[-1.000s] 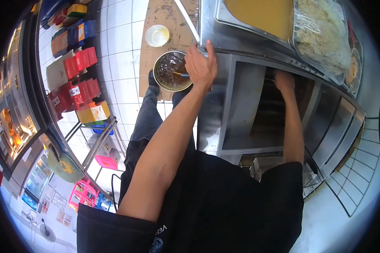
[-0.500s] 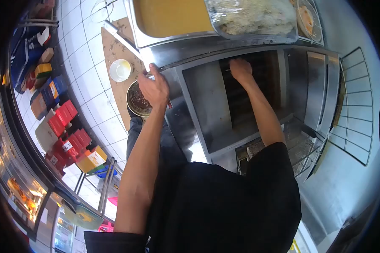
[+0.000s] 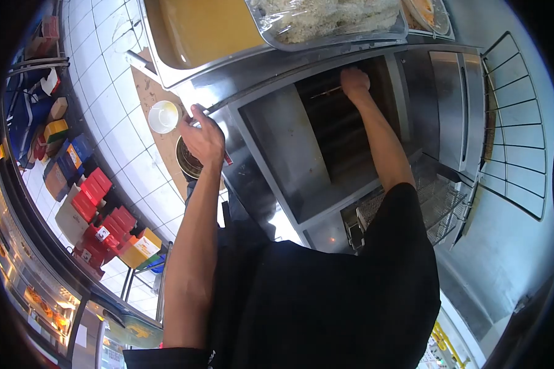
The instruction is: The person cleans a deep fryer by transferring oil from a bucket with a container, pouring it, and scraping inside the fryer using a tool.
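My right hand is closed around a thin metal rod over the dark half of a rectangular steel vat, which looks like a deep fryer. The rod points left; its far end is hard to make out. My left hand is at the vat's outer left corner, thumb raised and apart from the fingers, touching or very close to the steel edge. Nothing shows in it. Below that hand, a round metal pot is partly hidden by the wrist. Beside it sits a white bowl.
Behind the vat are a steel pan of yellow liquid and a film-covered tray of pale crumbs. Wire baskets sit to the right of my body, with a wire rack on the wall. Red boxes stand at left.
The view has shifted, so the counter sits further left and up. More of the rod now shows from my right hand. My left hand stays by the vat's corner.
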### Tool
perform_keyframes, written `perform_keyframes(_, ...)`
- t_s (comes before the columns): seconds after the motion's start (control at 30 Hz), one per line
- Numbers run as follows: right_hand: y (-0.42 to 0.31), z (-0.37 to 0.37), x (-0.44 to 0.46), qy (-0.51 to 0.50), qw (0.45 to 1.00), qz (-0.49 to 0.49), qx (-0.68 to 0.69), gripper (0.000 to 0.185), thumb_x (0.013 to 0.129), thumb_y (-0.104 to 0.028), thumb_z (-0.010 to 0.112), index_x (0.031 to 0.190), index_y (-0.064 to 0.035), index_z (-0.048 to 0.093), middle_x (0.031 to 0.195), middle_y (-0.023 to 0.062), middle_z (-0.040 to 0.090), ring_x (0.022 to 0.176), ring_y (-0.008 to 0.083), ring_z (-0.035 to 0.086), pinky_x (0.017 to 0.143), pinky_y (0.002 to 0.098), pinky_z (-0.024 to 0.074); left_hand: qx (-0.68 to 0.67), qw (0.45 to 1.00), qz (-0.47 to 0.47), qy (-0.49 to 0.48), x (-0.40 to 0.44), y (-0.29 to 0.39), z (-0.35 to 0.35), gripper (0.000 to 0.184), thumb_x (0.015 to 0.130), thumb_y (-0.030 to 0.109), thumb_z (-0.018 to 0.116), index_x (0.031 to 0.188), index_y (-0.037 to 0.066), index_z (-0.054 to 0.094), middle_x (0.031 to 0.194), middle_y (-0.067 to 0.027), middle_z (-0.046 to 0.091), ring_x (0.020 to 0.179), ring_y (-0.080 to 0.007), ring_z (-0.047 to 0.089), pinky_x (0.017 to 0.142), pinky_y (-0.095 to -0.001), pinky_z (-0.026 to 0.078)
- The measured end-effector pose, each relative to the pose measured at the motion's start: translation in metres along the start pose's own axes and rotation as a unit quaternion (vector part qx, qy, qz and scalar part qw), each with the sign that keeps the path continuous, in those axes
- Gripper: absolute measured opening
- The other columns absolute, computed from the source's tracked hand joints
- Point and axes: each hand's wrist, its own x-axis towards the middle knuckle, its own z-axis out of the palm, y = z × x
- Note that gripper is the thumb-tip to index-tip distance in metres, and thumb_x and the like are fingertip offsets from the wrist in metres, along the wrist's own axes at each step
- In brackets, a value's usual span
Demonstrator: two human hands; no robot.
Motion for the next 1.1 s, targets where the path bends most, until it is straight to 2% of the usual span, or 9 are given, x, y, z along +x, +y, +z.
perform_keyframes(0.3, 0.018, -0.021, 0.011, -0.066, 0.994, -0.081, 0.01, 0.024, 0.085, -0.013, 0.057, 0.105, -0.018, 0.069, 0.115, 0.0118, 0.064, 0.106, 0.0331, 0.061, 0.089, 0.0452, 0.0518, 0.021, 1.0, 0.005, 0.004, 0.002, -0.001, 0.001, 0.063, 0.094, 0.051, 0.042, 0.116, -0.008, 0.052, 0.112, -0.0262, 0.058, 0.106, -0.0388, 0.055, 0.094, -0.0426, 0.039)
perform_keyframes(0.37, 0.02, -0.041, -0.013, -0.05, 0.996, -0.03, 0.068, 0.027, 0.09, -0.029, 0.058, 0.107, -0.0092, 0.068, 0.115, 0.0143, 0.065, 0.11, 0.0331, 0.06, 0.09, 0.0455, 0.0501, 0.016, 1.0, 0.003, 0.002, 0.001, -0.001, 0.002, 0.063, 0.094, 0.051, 0.042, 0.116, -0.008, 0.052, 0.112, -0.0262, 0.058, 0.106, -0.0388, 0.055, 0.094, -0.0425, 0.039)
perform_keyframes(0.5, 0.053, -0.036, -0.027, -0.04, 0.992, 0.037, 0.113, 0.034, 0.091, -0.035, 0.058, 0.111, -0.009, 0.066, 0.114, 0.015, 0.065, 0.11, 0.0336, 0.059, 0.091, 0.045, 0.049, 0.014, 1.0, 0.013, -0.004, -0.002, -0.001, 0.001, 0.066, 0.094, 0.052, 0.041, 0.117, -0.008, 0.052, 0.115, -0.0266, 0.057, 0.108, -0.0391, 0.054, 0.095, -0.0431, 0.038)
perform_keyframes(0.6, 0.085, -0.027, -0.045, -0.02, 0.981, 0.066, 0.182, 0.029, 0.085, -0.015, 0.062, 0.113, -0.0202, 0.068, 0.111, 0.0114, 0.065, 0.105, 0.0309, 0.061, 0.085, 0.0425, 0.0511, 0.021, 1.0, 0.013, -0.013, 0.0, -0.002, 0.002, 0.067, 0.094, 0.053, 0.039, 0.118, -0.008, 0.052, 0.118, -0.0269, 0.056, 0.111, -0.0395, 0.053, 0.096, -0.0438, 0.038)
perform_keyframes(0.7, 0.109, -0.051, -0.105, 0.002, 0.969, 0.023, 0.248, 0.029, 0.083, -0.013, 0.065, 0.112, -0.012, 0.068, 0.093, 0.0105, 0.069, 0.088, 0.0279, 0.066, 0.076, 0.0391, 0.0514, 0.011, 1.0, 0.003, -0.005, -0.002, -0.001, 0.002, 0.066, 0.094, 0.053, 0.04, 0.117, -0.008, 0.053, 0.114, -0.027, 0.058, 0.108, -0.0401, 0.054, 0.095, -0.0449, 0.039)
perform_keyframes(0.8, 0.118, -0.058, -0.146, -0.042, 0.93, 0.093, 0.352, 0.024, 0.084, -0.013, 0.064, 0.105, -0.0036, 0.069, 0.074, 0.0092, 0.066, 0.068, 0.0233, 0.064, 0.066, 0.0366, 0.0498, 0.014, 1.0, 0.002, -0.002, -0.005, 0.002, 0.0, 0.066, 0.094, 0.052, 0.04, 0.114, -0.009, 0.054, 0.111, -0.0268, 0.059, 0.106, -0.0403, 0.055, 0.094, -0.0452, 0.039)
perform_keyframes(0.87, 0.118, -0.038, -0.152, -0.124, 0.877, 0.236, 0.401, 0.024, 0.085, -0.017, 0.061, 0.099, 0.001, 0.07, 0.068, 0.0084, 0.061, 0.058, 0.0185, 0.058, 0.06, 0.0342, 0.0477, 0.01, 1.0, 0.01, -0.003, -0.008, 0.004, -0.001, 0.065, 0.094, 0.052, 0.04, 0.112, -0.009, 0.055, 0.11, -0.0269, 0.059, 0.106, -0.0402, 0.055, 0.093, -0.0452, 0.039)
perform_keyframes(1.0, 0.097, 0.022, -0.128, -0.12, 0.896, 0.252, 0.345, 0.028, 0.086, -0.017, 0.054, 0.099, 0.0037, 0.068, 0.075, 0.0132, 0.067, 0.065, 0.0263, 0.065, 0.064, 0.0386, 0.0503, 0.016, 1.0, 0.006, 0.001, -0.007, 0.003, 0.002, 0.064, 0.095, 0.052, 0.04, 0.11, -0.008, 0.055, 0.108, -0.0271, 0.06, 0.104, -0.0399, 0.055, 0.093, -0.0452, 0.039)
perform_keyframes(1.1, 0.073, 0.056, -0.101, -0.058, 0.916, 0.238, 0.318, 0.032, 0.085, -0.013, 0.047, 0.102, 0.0062, 0.066, 0.099, 0.0216, 0.067, 0.092, 0.0376, 0.065, 0.08, 0.0446, 0.0506, 0.014, 1.0, 0.003, -0.001, -0.009, 0.002, 0.0, 0.065, 0.095, 0.052, 0.038, 0.11, -0.008, 0.055, 0.107, -0.0269, 0.06, 0.103, -0.0396, 0.056, 0.093, -0.0451, 0.039)
